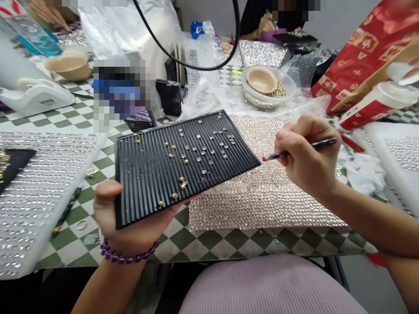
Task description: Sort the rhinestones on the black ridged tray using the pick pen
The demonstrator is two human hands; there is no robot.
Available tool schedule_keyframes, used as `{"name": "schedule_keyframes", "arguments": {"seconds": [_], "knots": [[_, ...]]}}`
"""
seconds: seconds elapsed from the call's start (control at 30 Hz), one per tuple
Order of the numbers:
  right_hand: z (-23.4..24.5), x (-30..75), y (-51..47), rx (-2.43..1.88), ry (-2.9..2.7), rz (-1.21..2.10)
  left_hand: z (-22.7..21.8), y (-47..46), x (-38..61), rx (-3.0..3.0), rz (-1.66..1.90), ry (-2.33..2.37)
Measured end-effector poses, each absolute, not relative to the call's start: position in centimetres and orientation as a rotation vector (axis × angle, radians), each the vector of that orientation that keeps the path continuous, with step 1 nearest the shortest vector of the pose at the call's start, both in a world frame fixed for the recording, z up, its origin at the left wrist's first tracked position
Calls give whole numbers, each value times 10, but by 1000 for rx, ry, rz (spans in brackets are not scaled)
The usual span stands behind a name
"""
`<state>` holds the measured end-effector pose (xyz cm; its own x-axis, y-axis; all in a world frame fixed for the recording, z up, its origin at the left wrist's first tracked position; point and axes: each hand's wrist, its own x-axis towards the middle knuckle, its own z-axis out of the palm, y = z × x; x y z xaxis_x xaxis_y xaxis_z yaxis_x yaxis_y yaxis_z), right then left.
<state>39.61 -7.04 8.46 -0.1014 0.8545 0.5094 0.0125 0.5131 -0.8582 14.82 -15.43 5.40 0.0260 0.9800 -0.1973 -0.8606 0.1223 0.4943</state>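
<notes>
- Firstly, a black ridged tray (pixel 183 170) is held tilted on the left hand (pixel 121 222), with the thumb pressed on its edge.
- Small gold and silver studs (pixel 199 152) are scattered along the tray's grooves.
- A pen-like picker (pixel 310 146) with a pink tip is gripped closely by the right hand (pixel 304 157); the tip is just beside the tray's corner.
- Under the tray and the right hand, a rhinestone sheet (pixel 262 205) is laid on the checked table (pixel 78 248).
- Farther ahead, a clear tub (pixel 255 98) is seen, and a beige dish (pixel 262 80) and gold beads (pixel 278 90) are contained in it.
- Another beige dish (pixel 67 65) is placed at the far left, and its inside is not seen.
- Beyond the tub, a small object is held by a co-worker's hand (pixel 266 25).
</notes>
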Motion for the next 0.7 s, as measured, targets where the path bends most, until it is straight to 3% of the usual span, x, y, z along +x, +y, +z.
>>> {"name": "schedule_keyframes", "arguments": {"seconds": [0.13,0.27,0.7], "knots": [[98,360,-72,-617,-1660,973,57,-152,154,252,1463,518],[95,335,-76,-570,-1935,896,57,-152,157,249,1473,509],[88,329,-71,-575,-1864,842,55,-152,152,205,1467,443]]}}
